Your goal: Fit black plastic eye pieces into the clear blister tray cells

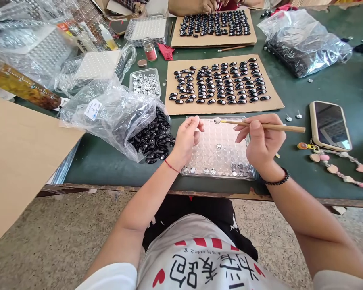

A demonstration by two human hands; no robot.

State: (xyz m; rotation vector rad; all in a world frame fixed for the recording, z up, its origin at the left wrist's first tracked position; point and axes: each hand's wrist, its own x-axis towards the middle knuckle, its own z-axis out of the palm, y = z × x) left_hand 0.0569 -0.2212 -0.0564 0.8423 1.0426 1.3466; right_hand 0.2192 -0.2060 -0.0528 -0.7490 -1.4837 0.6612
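Observation:
My left hand [189,137] is closed in a pinch above the clear plastic tray [199,151]. Just beyond its fingertips a small round silver piece [217,120] hangs in the air, seemingly held by a thin stem that hardly shows. My right hand [261,139] grips a thin wooden brush [278,127], its yellowish tip touching or nearly touching the silver piece. Several silver pieces [209,171] sit in the tray's near row, darker ones [241,170] fill its near right corner, and a lone one [219,146] lies mid-tray.
Cardboard [177,108] bearing rows of black glossy pieces lies behind the tray. Left are a plastic bag [109,121] spilling black parts, a box of silver discs [145,82] and a glass jar [150,49]. A phone [331,125] lies right. Another person's hands [213,5] work across the table.

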